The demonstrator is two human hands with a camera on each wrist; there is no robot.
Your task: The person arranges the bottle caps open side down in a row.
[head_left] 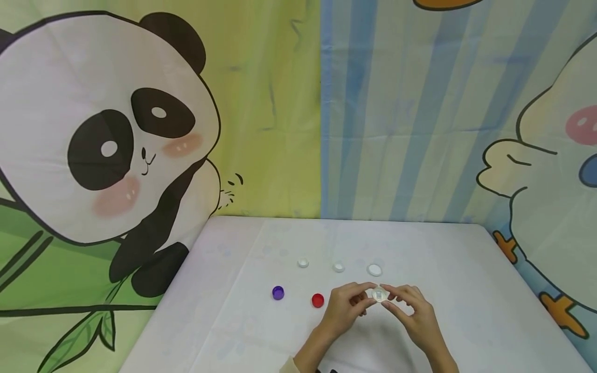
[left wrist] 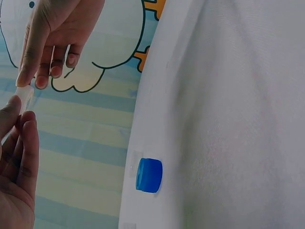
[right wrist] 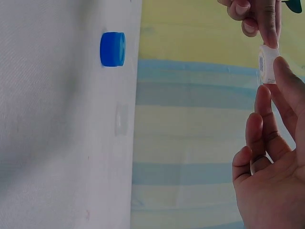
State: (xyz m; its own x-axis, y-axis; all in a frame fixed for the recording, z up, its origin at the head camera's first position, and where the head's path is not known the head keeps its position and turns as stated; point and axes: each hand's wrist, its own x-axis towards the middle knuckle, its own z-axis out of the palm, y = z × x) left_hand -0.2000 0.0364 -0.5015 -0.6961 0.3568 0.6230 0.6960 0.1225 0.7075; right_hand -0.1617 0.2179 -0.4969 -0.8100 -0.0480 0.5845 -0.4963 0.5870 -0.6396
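A small white ridged bottle cap is held up above the white table between both hands. My left hand pinches its left side with thumb and fingertips. On the opposite edge, my right hand pinches it the same way. The cap's ridged side and a patterned face turn up in the right wrist view. Lower down stands a blue cap on the table, seen in both wrist views; I cannot make it out in the head view.
Left of the hands lie a red cap and a purple cap. Farther back sit three pale caps: one at left, a middle one and a flatter one. A printed curtain hangs behind the table.
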